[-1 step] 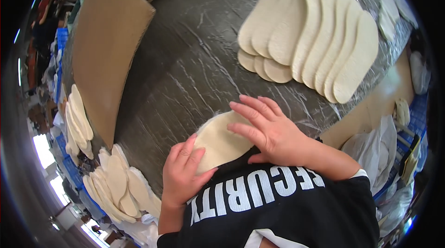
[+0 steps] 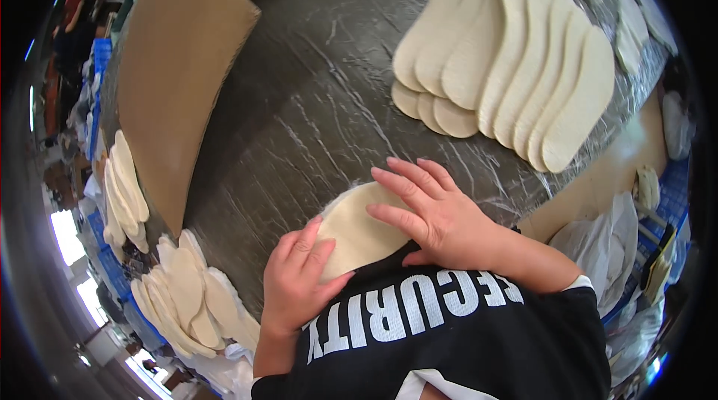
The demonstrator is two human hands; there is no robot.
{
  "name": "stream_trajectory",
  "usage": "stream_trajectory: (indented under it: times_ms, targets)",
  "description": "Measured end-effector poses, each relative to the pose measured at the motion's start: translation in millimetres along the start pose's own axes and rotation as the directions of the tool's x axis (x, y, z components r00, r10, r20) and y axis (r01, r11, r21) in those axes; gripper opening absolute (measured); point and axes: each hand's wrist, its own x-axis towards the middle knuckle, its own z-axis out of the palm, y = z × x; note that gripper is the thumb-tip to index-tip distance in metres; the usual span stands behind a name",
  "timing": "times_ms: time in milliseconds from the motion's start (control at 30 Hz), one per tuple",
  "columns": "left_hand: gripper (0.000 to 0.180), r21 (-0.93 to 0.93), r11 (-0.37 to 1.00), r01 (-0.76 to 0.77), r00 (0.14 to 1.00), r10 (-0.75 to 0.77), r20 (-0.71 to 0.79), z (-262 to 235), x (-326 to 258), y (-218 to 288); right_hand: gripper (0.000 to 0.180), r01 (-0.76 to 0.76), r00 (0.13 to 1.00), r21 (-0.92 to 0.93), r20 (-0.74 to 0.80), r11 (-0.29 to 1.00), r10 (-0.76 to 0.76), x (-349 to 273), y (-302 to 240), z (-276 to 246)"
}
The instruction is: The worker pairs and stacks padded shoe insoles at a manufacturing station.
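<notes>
A cream, fleecy-edged insole (image 2: 360,229) lies at the table's near edge, close to my body. My left hand (image 2: 298,274) grips its left end, fingers on top and thumb along the near edge. Over the other end, my right hand (image 2: 441,213) is spread with fingers apart; they cover part of the insole, and whether they press on it I cannot tell. Further off to the right, overlapping cream insoles (image 2: 516,63) are fanned out in rows on the dark, plastic-covered table (image 2: 299,115).
A large brown cardboard sheet (image 2: 179,63) stands along the left side. Below it are loose piles of insoles (image 2: 187,295), with a smaller bunch (image 2: 126,190) beyond. Crumpled clear plastic bags (image 2: 598,250) and a blue crate (image 2: 673,190) sit off the right edge.
The whole view has shifted slightly, so the fanned insoles and cardboard appear a little to the right. Both hands keep the same pose on the insole.
</notes>
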Motion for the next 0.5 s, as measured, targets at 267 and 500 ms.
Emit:
stream_trajectory:
  times_ms: [267,500]
  targets:
    - [0.056,-0.274,0.956,0.101,0.990,-0.125,-0.069,-11,-8,-13,0.087,-0.019,0.997,-0.052,0.071,0.998,0.022,10,3,7]
    - [0.025,-0.291,0.864,0.410,0.912,-0.387,0.135,-12,-15,-30,0.091,-0.026,0.996,-0.092,0.084,0.995,0.034,10,6,2]
